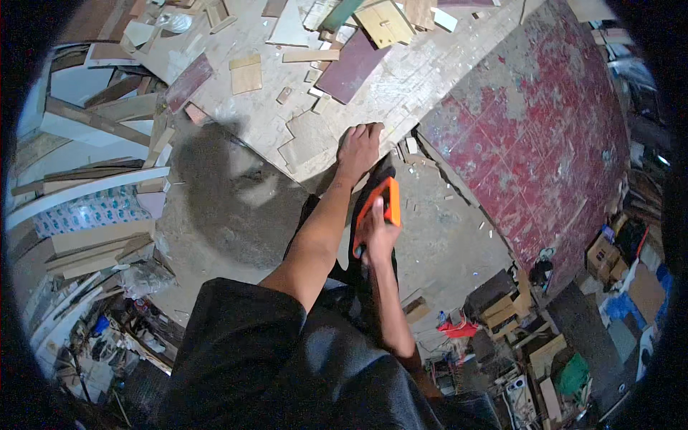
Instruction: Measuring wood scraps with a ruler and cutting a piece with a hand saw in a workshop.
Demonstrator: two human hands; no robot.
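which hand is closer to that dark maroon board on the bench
Left. The left hand presses on the bench edge, just below the dark maroon board. The right hand grips the orange saw handle, lower, off the bench.

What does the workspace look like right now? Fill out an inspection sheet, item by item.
Surface: pale, dusty board bench, scuffed and scratched.
Job's things: orange-handled handsaw at the bench's near edge, beside a stepped plywood piece.
Clutter: wood offcuts, a dark red panel and scraps on the bench's far side.
Grippers: left hand pressed flat on the bench edge; right hand closed round the saw handle.
Cables: nothing seen.
Surroundings: worn red sheet to the right, stacked boards to the left, sawdust on the concrete floor, boxes and debris lower right.
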